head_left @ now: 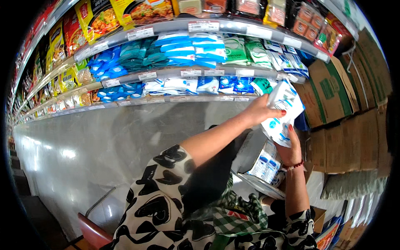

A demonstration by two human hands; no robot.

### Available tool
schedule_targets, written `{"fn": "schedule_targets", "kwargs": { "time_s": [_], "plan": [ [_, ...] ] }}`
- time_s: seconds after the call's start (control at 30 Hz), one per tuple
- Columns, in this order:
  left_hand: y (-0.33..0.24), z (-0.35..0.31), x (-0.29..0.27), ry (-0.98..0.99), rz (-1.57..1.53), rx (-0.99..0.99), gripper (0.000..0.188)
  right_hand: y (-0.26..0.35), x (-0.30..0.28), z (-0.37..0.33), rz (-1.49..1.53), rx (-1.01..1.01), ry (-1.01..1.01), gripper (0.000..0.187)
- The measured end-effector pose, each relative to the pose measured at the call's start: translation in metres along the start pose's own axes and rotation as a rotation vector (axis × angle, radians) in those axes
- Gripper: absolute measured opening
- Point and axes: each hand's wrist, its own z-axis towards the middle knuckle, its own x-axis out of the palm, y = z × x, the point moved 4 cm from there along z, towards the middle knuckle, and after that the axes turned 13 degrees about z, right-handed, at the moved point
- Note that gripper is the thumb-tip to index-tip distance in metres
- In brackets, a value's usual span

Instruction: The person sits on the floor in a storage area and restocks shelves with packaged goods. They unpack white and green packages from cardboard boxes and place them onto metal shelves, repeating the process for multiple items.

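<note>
A white plastic packet with blue print is held up in front of the lower shelf, at the right. My left hand grips its left side, thumb across the front and the other fingers hidden behind. Lower down, my right hand is closed on the bottom edge, its thumb on the front. Below the hands stands an open cardboard box with similar blue and white packets inside.
Curved shelves carry blue, teal, white and green packets, with yellow food pouches above. Stacked cardboard boxes rise at the right, close to my right arm. A reddish stool seat stands at the lower left on the grey floor.
</note>
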Motion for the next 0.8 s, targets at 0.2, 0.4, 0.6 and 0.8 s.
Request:
{"fn": "schedule_targets", "kwargs": {
  "time_s": [0.2, 0.4, 0.6, 0.8],
  "plan": [
    [0.052, -0.02, -0.092, -0.091, -0.089, -0.316, 0.064, -0.078, -0.038, 0.104, -0.096, 0.125, -0.131, 0.046],
    [0.218, -0.043, -0.153, -0.3, -0.134, -0.352, 0.057, -0.198, -0.066, 0.171, -0.046, 0.55, -0.067, 0.045],
    [0.222, -0.05, -0.256, -0.788, 0.887, -0.117, 0.056, -0.264, -0.062, 0.263, -0.05, 0.578, -0.215, 0.045],
    [0.227, -0.041, -0.336, -0.41, 1.635, -0.319, 0.061, -0.294, -0.05, 0.324, 0.067, 0.53, -0.046, 0.045]
  ]
}}
